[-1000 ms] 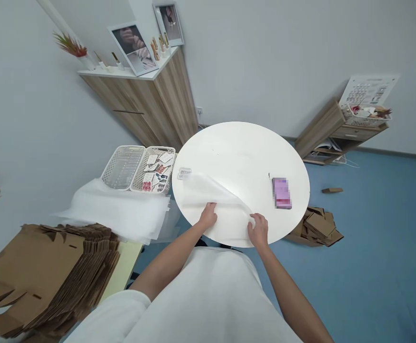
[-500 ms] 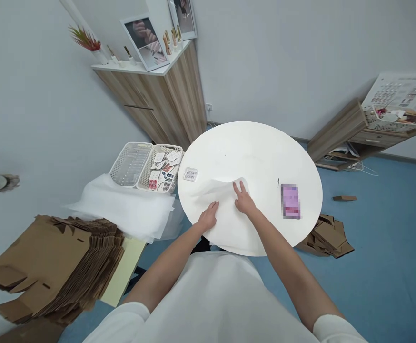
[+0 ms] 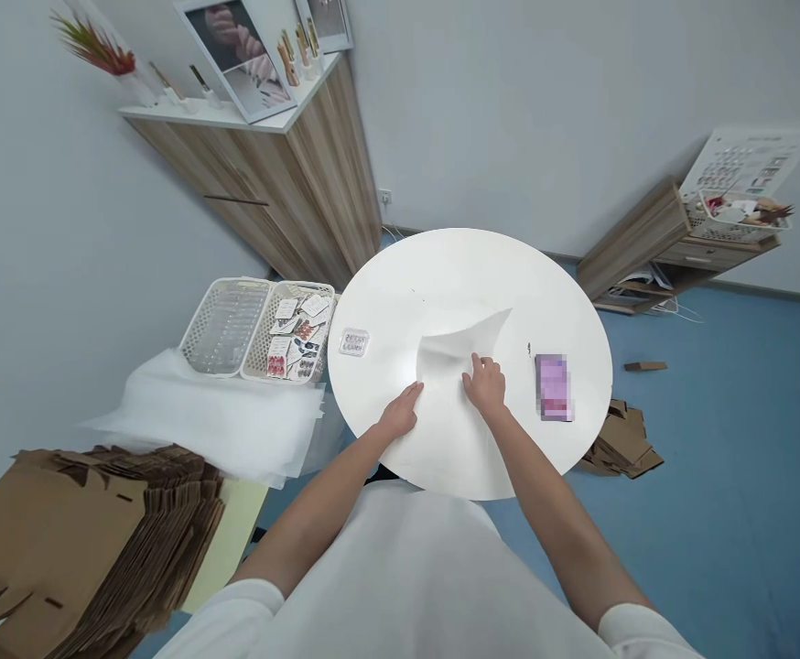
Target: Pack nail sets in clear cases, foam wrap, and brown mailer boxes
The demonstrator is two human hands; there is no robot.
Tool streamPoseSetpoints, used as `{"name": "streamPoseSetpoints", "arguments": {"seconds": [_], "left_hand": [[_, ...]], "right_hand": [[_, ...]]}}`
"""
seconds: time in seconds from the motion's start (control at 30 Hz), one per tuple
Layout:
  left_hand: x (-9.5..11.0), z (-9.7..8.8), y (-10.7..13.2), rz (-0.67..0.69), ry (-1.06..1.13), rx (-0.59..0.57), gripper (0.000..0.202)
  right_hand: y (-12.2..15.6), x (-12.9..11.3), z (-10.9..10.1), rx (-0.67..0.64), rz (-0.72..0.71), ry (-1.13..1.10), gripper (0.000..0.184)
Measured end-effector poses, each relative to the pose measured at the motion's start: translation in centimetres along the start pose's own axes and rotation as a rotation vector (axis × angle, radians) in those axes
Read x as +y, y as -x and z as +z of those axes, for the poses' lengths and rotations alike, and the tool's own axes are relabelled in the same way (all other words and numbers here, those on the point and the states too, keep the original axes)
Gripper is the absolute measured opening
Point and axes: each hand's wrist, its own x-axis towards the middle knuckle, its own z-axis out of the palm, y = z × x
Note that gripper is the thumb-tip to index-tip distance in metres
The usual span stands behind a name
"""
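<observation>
A thin white sheet (image 3: pixel 451 430) lies on the round white table (image 3: pixel 557 275) in front of me, its far end raised in a curl with one corner pointing up to the right. My left hand (image 3: pixel 400 412) rests at the sheet's left edge, fingers stretched out and holding nothing. On the sheet's right part, below the curl, my right hand (image 3: pixel 486 386) presses down with thumb and index finger apart. To the left is a small clear case (image 3: pixel 354 342) of press-on nails. A purple pack (image 3: pixel 553 387), blurred by pixelation, lies to the right.
Beside the table's left edge stand white baskets, one with nail cards (image 3: pixel 297 334), one with clear cases (image 3: pixel 225 325). Nearer are a stack of translucent sheets (image 3: pixel 214 416) and flattened cardboard boxes (image 3: pixel 63 540). More cardboard (image 3: pixel 623 439) sits on the floor at right.
The sheet's far end has risen into a taller curl with its corner up. My right hand has moved slightly right, its spread fingers now more bent. My left hand stays at the left edge.
</observation>
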Motion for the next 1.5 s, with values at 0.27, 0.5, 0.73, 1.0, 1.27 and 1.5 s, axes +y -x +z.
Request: {"name": "streamPoseSetpoints", "arguments": {"seconds": [0.27,0.5,0.73,1.0,1.27,1.5], "left_hand": [[1.1,0.5,2.4,0.079,-0.164,0.118,0.064],[0.8,2.0,4.1,0.026,-0.203,0.003,0.054],[1.1,2.5,4.1,0.001,-0.175,-0.004,0.054],[-1.7,0.0,3.8,-0.098,-0.109,0.127,0.047],[-9.6,-7.8,0.9,-0.283,0.179,0.427,0.055],[-12.6,-9.9,-2.4,-0.325,0.456,0.433,0.061]], "right_hand": [[7.9,3.1,3.6,-0.128,-0.196,0.037,0.057],[7.7,4.0,4.2,-0.135,-0.165,0.024,0.06],[8.3,3.9,3.8,-0.133,-0.126,0.001,0.06],[7.9,-1.7,3.2,-0.051,-0.206,-0.141,0.051],[2.3,-11.9,4.9,-0.276,-0.062,-0.661,0.047],[-2.1,-18.6,5.7,-0.461,0.103,-0.962,0.054]]}}
